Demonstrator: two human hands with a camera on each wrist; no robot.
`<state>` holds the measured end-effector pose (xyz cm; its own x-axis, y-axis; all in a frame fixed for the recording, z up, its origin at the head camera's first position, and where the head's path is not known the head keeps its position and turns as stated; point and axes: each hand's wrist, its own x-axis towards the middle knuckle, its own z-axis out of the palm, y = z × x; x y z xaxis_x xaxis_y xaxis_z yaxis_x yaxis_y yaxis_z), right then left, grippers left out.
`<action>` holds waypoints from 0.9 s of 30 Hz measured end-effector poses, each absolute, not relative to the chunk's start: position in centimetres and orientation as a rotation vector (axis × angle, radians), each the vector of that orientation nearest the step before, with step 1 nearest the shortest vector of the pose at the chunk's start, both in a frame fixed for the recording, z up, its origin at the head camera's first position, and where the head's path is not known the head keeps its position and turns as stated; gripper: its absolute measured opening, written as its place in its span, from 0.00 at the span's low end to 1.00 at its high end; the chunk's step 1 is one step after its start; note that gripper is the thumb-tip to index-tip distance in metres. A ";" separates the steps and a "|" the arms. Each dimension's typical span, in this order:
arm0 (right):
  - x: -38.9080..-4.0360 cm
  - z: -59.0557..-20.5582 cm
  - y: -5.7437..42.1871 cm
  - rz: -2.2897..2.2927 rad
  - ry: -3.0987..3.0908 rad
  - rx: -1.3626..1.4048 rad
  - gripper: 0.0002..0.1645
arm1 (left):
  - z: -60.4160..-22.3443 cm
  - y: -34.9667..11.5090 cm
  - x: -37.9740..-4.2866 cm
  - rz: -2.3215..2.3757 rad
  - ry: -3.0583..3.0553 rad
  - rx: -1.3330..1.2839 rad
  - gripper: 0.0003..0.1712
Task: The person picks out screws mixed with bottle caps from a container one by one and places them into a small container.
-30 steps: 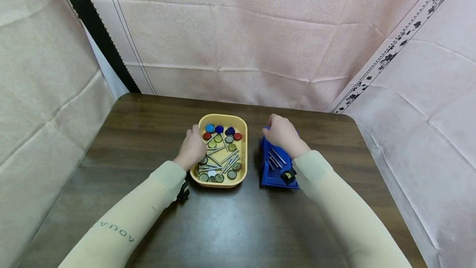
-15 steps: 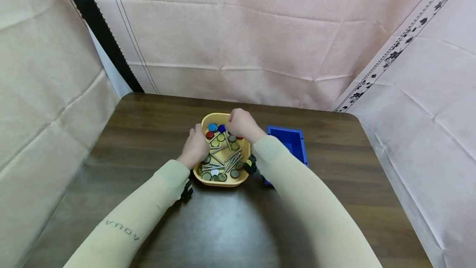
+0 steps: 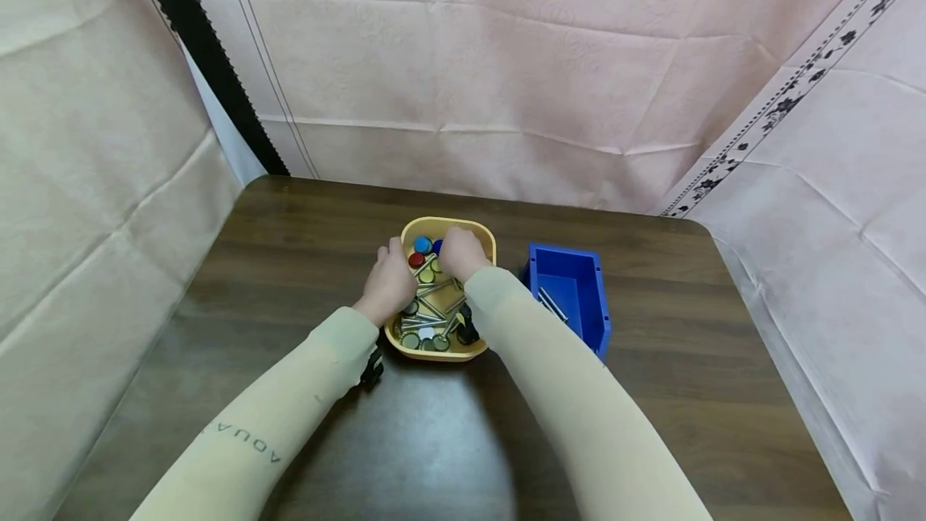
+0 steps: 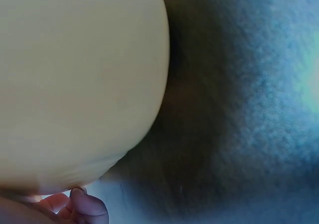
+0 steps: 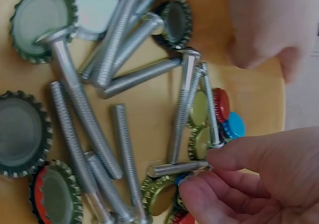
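A yellow plastic tray (image 3: 486, 235) holds metal bolts and bottle caps. My left hand (image 3: 389, 284) grips its left rim; in the left wrist view the thumb (image 4: 89, 206) shows by the tray's pale outer wall (image 4: 79, 84). My right hand (image 3: 463, 254) reaches into the far right part of the tray. In the right wrist view the thumb and fingers of that hand (image 5: 254, 176) pinch the end of a bolt (image 5: 172, 169) lying among the caps. Gold caps (image 5: 158, 196), a red cap (image 5: 221, 103) and a light blue cap (image 5: 233, 125) are close by.
A blue plastic bin (image 3: 604, 296) with a few bolts (image 3: 551, 302) inside stands right of the tray, partly covered by my right sleeve (image 3: 571, 376). Both sit on a dark wooden table (image 3: 694, 344). Pale patterned cloth (image 3: 506, 87) hangs behind.
My right hand has moved left from over the blue bin into the yellow tray, down among the bolts and caps. The left hand keeps its grip on the tray's rim.
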<state>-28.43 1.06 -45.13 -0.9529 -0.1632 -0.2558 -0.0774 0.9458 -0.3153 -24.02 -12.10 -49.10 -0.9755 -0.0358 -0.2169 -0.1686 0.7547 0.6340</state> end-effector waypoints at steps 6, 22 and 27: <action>-28.2 -45.9 0.8 -0.406 2.855 -0.184 0.04 | -49.2 -12.0 -24.3 1.022 2.771 -0.161 0.39; -28.1 -46.4 0.3 -0.312 2.890 -0.065 0.05 | -49.4 -11.8 -24.4 1.014 2.782 -0.157 0.39; -28.0 -46.5 -0.1 -0.305 2.901 -0.034 0.05 | -49.6 -12.3 -24.3 1.054 2.756 -0.162 0.40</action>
<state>-27.98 -0.05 -46.52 -0.9747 -0.0460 -0.2189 0.0006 0.9781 -0.2081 -24.29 -12.29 -49.59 -0.9767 -0.0351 -0.2118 -0.1675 0.7417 0.6495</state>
